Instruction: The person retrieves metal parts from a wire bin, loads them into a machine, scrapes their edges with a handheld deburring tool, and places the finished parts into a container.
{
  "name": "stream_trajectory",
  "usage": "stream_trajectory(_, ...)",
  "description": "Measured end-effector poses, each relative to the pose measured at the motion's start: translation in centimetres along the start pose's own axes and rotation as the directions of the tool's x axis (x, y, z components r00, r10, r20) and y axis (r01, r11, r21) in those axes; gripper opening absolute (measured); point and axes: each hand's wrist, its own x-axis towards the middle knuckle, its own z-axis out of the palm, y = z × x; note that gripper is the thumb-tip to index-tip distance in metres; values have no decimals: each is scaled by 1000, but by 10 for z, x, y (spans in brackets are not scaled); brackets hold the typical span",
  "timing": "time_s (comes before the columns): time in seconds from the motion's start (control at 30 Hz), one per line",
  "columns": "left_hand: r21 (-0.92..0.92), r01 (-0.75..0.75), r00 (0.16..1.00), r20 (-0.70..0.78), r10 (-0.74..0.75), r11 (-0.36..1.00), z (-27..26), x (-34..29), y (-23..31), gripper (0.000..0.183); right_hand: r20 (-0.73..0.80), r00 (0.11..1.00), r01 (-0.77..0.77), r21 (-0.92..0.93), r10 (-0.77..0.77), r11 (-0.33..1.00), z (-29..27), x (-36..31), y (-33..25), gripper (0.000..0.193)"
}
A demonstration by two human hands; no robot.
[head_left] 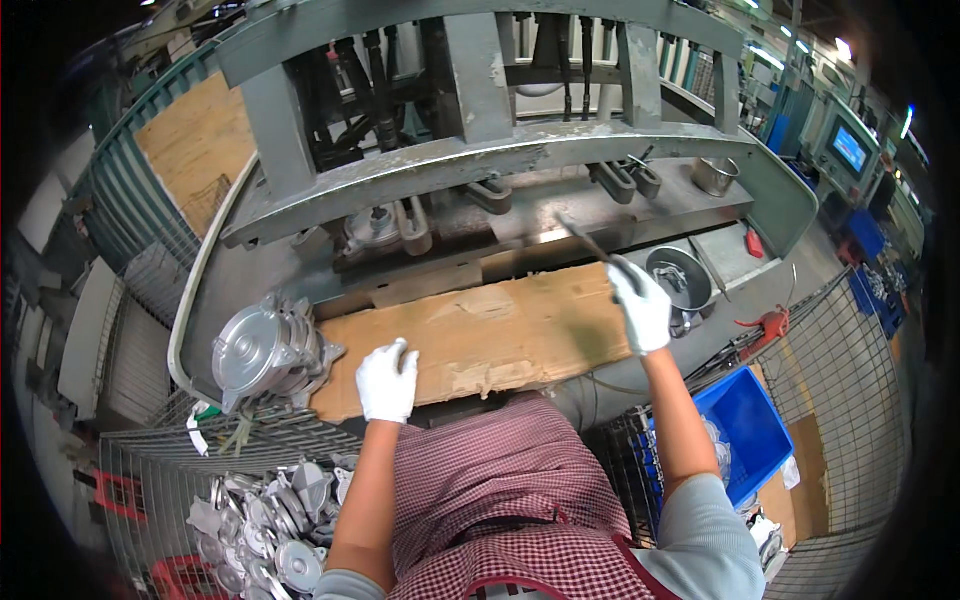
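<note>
My right hand (640, 308), in a white glove, is closed around a long thin dark tool (588, 238), possibly a file. Its far end points left and away toward the metal press bed, and it is a little blurred. My left hand (388, 382), also gloved in white, is over the near left part of a worn cardboard sheet (490, 335). Its fingers are loosely bent and slightly apart, with nothing seen in them. Left of it, a stack of round silver cast metal covers (262, 350) stands at the cardboard's end.
Ahead rises a grey press frame (480, 80) with clamps (412, 228) and a metal part (372, 228) on its bed. A metal pot (680, 278) is beside my right hand. Wire baskets flank me; castings (270, 530) fill the left one. A blue bin (745, 435) is at right.
</note>
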Motion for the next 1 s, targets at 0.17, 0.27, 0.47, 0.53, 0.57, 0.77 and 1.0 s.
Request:
stream_trajectory(0.17, -22, -2, 1000, 7, 2, 1000, 0, 2, 1, 27, 275, 953, 228, -373, -128, 899, 111, 59, 2, 56)
stream_trajectory(0.27, -7, 8, 1000, 1, -8, 1000, -3, -2, -6, 27, 383, 924, 269, -656, 5, 706, 168, 90, -14, 38)
stream_trajectory(0.47, -19, -1, 1000, 19, 2, 1000, -1, 0, -2, 24, 253, 925, 377, -718, -285, 585, 186, 153, 46, 30)
stream_trajectory(0.53, -11, -7, 1000, 29, 8, 1000, -1, 1, 0, 25, 103, 956, 271, -670, -275, 691, 157, 166, 47, 35)
stream_trajectory(0.57, 1, -10, 999, 41, 10, 1000, -1, 2, 1, 25, 0, 955, 241, -580, -297, 778, 144, 166, 47, 38)
stream_trajectory(0.77, -34, -12, 1000, 19, 13, 999, -1, 2, 1, 25, 20, 995, 87, -598, -94, 797, 54, 136, 5, 47)
stream_trajectory(1.0, -30, -25, 999, -44, 23, 999, 3, -3, -8, 24, -110, 973, 44, -775, -203, 630, -78, 44, -1, 35)
